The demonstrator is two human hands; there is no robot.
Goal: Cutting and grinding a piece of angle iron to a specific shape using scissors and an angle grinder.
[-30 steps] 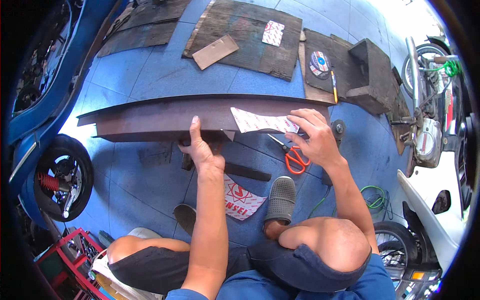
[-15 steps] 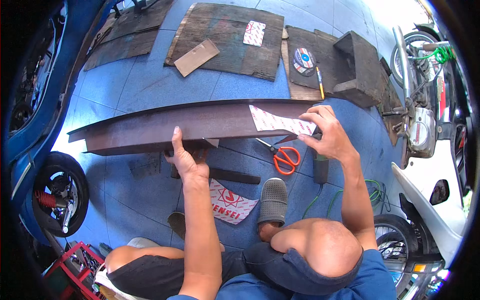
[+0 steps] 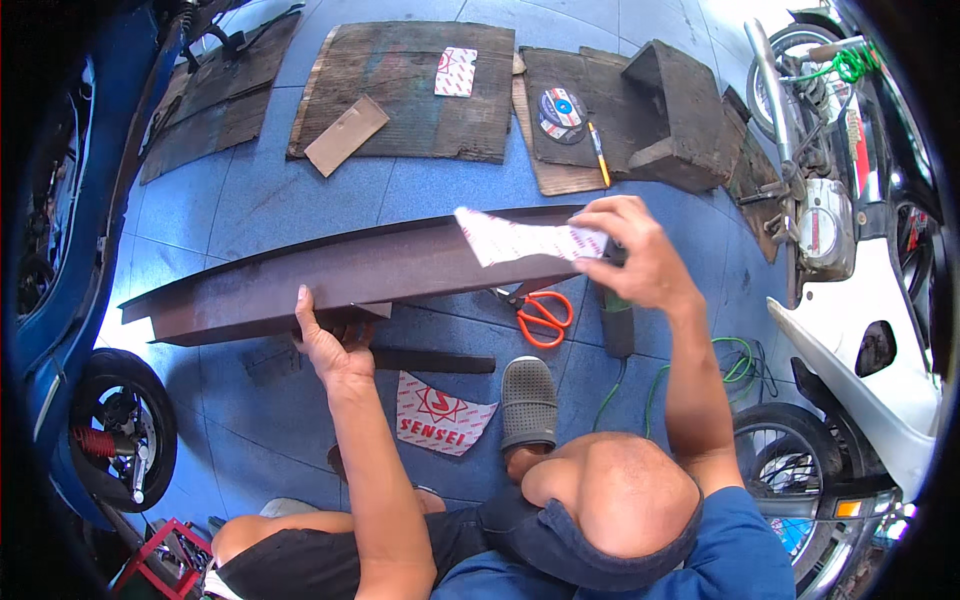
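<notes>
Left hand [image 3: 335, 350] wrapped on the lower edge of a long brown metal beam [image 3: 300, 275]; thumb up along the near face, other fingers partly hidden under the edge. Right hand [image 3: 645, 262] pinching the right end of a white, red-printed cutout [image 3: 525, 242] between thumb and fingers. Cutout spread in front of the beam's right part, curved sides, a little blurred; cannot tell whether it touches the metal. Beam crosses the view, its left end lower than the right. Just below the beam, on blue floor tiles [image 3: 250, 200]: scissors [image 3: 543, 345] with orange handles, blades partly covered; to their right a dark green power tool [image 3: 618, 330]. Red-and-white sheet [image 3: 445, 440] flat on the floor, left of a grey clog [image 3: 528, 405]. Beyond the beam, a wooden board [image 3: 440, 130] bearing a cardboard strip [image 3: 346, 137] and a patterned card [image 3: 456, 72]. Farther right, discs [image 3: 562, 112] beside a yellow pen [image 3: 599, 155], near a wooden box [image 3: 690, 120].
</notes>
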